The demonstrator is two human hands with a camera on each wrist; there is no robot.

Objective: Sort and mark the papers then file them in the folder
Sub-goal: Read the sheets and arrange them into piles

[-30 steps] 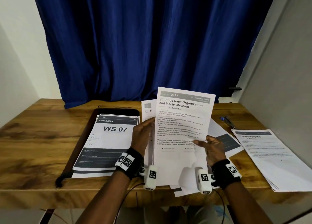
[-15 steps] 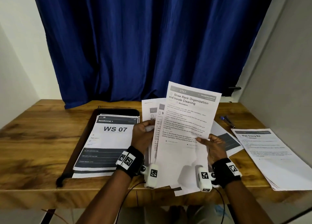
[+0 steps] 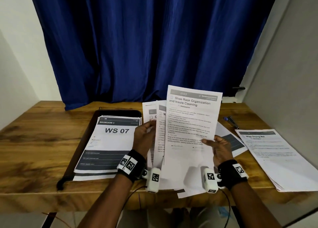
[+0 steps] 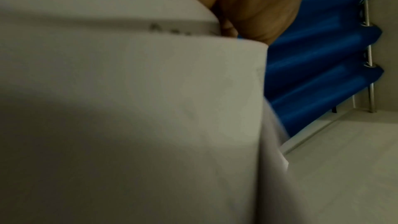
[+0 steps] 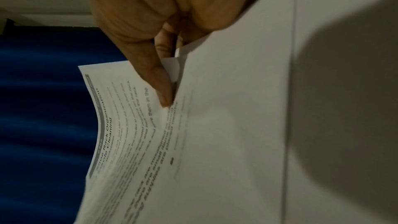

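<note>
Nearest to the person, both wrists carry black bands with white marker blocks, just above the front edge of the wooden table [image 3: 31, 160]. The right hand [image 3: 219, 150] holds the front sheet [image 3: 191, 128], titled "Shoe Rack Organization and Insole Cleaning", by its right edge. In the right wrist view the thumb [image 5: 159, 81] lies on the printed side of the front sheet [image 5: 137, 125] and the other fingers are curled behind it, so the sheet is pinched. The sheet stands nearly upright, a little tilted to the right.

The left hand [image 3: 143, 138] grips the fanned sheets [image 3: 154, 124] behind the front sheet, with fingers closed around their left edge. The left wrist view shows mostly the pale back of paper [image 4: 129, 108], and only a part of the hand [image 4: 254, 2], so the fingers are not clear there.

Left of the hands, a dark folder [image 3: 82, 141] lies open on the table and carries a stack of papers [image 3: 111, 141] with "WS 07" on top. Right of the hands, another pile of papers [image 3: 275, 155] lies flat, with "Wipe Drying Mat" on top. Between this pile and the held sheets, some more sheets [image 3: 230, 141] lie on the table.

Farther away, a blue pen [image 3: 230, 121] lies near the right back side of the table. Behind the table hangs a dark blue curtain [image 3: 154, 38].
</note>
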